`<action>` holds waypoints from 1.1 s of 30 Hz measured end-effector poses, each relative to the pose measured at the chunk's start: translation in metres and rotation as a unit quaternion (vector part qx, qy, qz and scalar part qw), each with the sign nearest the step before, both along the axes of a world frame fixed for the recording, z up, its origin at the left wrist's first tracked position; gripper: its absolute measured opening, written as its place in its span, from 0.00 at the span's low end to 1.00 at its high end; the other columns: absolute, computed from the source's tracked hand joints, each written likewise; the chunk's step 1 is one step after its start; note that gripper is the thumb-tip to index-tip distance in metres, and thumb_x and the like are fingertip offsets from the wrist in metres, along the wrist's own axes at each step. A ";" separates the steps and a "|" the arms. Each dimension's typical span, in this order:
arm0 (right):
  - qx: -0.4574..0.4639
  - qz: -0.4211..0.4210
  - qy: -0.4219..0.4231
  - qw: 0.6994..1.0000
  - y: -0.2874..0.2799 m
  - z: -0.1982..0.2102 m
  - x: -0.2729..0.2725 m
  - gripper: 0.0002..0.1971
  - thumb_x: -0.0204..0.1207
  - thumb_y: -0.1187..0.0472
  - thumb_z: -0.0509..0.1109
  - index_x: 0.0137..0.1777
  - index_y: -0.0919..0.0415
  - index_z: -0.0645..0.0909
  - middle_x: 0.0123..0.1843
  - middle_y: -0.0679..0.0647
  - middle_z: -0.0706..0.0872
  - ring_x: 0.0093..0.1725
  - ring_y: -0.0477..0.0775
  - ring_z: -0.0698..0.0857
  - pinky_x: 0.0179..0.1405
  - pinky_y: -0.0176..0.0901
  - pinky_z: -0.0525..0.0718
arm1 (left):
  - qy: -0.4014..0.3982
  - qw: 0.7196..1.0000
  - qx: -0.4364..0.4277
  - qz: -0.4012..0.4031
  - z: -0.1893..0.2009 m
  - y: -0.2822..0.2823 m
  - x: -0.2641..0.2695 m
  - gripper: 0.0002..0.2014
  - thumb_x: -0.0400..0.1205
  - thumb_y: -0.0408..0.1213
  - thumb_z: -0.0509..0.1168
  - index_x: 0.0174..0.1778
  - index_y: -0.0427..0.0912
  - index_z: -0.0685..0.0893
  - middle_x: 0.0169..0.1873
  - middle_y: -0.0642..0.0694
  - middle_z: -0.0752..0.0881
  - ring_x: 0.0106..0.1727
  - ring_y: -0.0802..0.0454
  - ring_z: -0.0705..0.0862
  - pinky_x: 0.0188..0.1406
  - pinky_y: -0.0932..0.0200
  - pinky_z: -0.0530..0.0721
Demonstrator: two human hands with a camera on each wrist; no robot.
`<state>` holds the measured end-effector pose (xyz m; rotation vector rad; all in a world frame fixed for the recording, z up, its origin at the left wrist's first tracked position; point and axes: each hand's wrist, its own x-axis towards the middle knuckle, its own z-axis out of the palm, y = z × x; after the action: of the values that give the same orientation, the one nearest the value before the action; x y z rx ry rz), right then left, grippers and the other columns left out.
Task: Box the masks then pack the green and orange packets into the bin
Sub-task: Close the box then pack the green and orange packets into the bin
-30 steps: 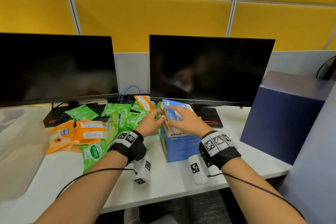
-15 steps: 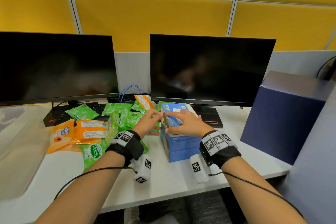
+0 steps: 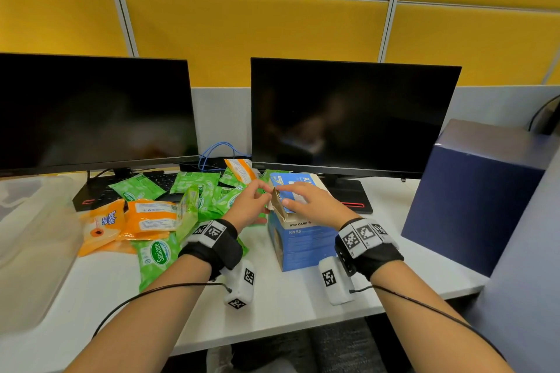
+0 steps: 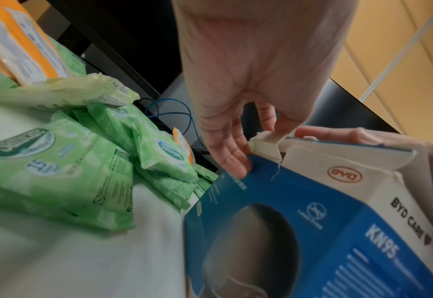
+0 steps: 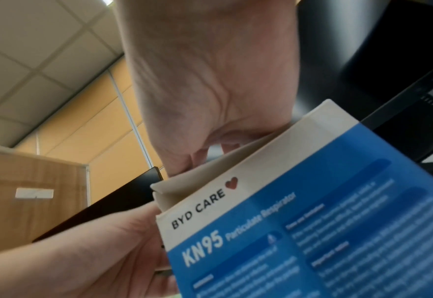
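Note:
The blue and white KN95 mask box (image 3: 303,244) stands upright on the desk between my wrists. My left hand (image 3: 252,204) pinches the small white side flap (image 4: 265,139) between thumb and forefinger, while its other fingers touch the box's blue side. My right hand (image 3: 309,202) holds the blue lid flap (image 3: 291,183) low over the opening, fingers on top and thumb at its front edge. The masks are hidden inside. Several green packets (image 3: 155,254) and orange packets (image 3: 150,215) lie heaped left of the box. A clear bin (image 3: 30,239) sits at the far left.
Two dark monitors (image 3: 348,115) stand behind, with a keyboard (image 3: 97,191) and blue cable (image 3: 218,150) under them. A large dark blue box (image 3: 472,200) blocks the right side. The white desk's front edge (image 3: 272,330) runs just below my wrists.
The lid flap has come down from raised to almost level over the opening under my right hand. My left hand moved in from the box's left side and took the side flap.

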<state>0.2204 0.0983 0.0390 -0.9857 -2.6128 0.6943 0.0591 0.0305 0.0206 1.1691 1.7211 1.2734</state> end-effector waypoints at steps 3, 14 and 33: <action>0.016 0.002 -0.008 1.000 0.003 -0.003 -0.002 0.21 0.82 0.41 0.58 0.75 0.37 0.70 0.77 0.50 0.72 0.77 0.52 0.67 0.75 0.65 0.65 | 0.022 1.000 -0.003 0.001 0.002 0.001 0.002 0.03 0.86 0.37 0.58 0.49 0.44 0.76 0.46 0.43 0.81 0.43 0.48 0.84 0.44 0.49 0.87; 0.048 -0.008 0.017 0.999 0.005 -0.007 -0.009 0.17 0.82 0.42 0.59 0.69 0.37 0.76 0.69 0.50 0.76 0.71 0.53 0.72 0.71 0.63 0.71 | 0.019 0.999 -0.030 -0.033 0.005 -0.006 0.001 0.12 0.81 0.34 0.66 0.58 0.41 0.72 0.44 0.48 0.80 0.44 0.51 0.84 0.50 0.48 0.87; 0.059 -0.033 -0.134 0.989 0.017 0.017 -0.059 0.27 0.83 0.43 0.56 0.81 0.39 0.58 0.86 0.51 0.53 0.84 0.63 0.49 0.79 0.70 0.50 | 0.033 0.999 -0.015 0.032 -0.009 0.010 -0.001 0.05 0.80 0.32 0.61 0.50 0.44 0.75 0.51 0.40 0.79 0.54 0.43 0.83 0.50 0.42 0.87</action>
<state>0.1618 0.1156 0.0561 -1.1966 -2.7937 0.4103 0.0584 0.0408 0.0120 1.1589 1.8338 1.2549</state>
